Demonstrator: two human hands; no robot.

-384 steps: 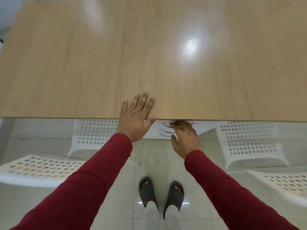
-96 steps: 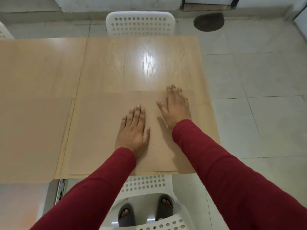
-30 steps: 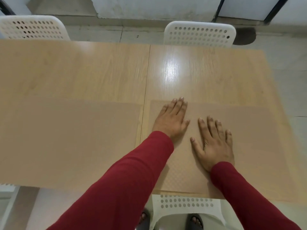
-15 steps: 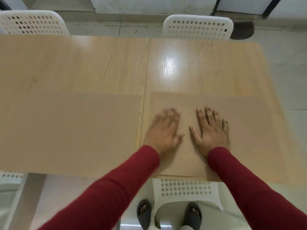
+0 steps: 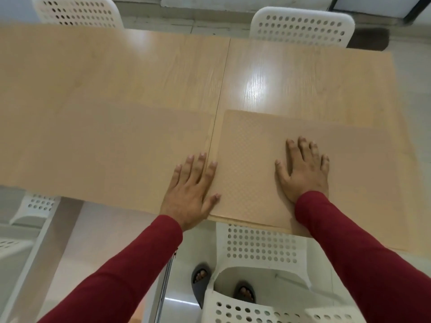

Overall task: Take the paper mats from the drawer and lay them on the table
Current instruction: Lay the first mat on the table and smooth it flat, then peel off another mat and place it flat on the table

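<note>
You are looking down at a long pale wooden table [image 5: 140,73] with a seam running away from you down its middle. Two thin tan paper mats lie flat on it along the near edge. The left paper mat [image 5: 100,148] covers the near-left part of the table, its right edge close to the seam. The right paper mat [image 5: 363,173], with a faint woven texture, lies just right of the seam and reaches close to the table's right end.

Your left hand [image 5: 190,194] lies flat, fingers straight and slightly spread, across the narrow gap between the two mats; it grips nothing. Your right hand [image 5: 303,173] presses flat on the right paper mat, fingers straight, also holding nothing. Red sleeves cover both arms.

White perforated plastic chairs [image 5: 300,25] stand at the far side, with another tucked in just below you. The drawer is not clearly in view.

By the look of them, these mats are very light, limp and easily creased, and they will likely slide readily on the glossy wood. To shift one, press with flat palms and glide it. To lift one, pinch a near corner or edge where it meets the table lip rather than scrabbling at the middle. Both mats appear laid; only squaring remains.
</note>
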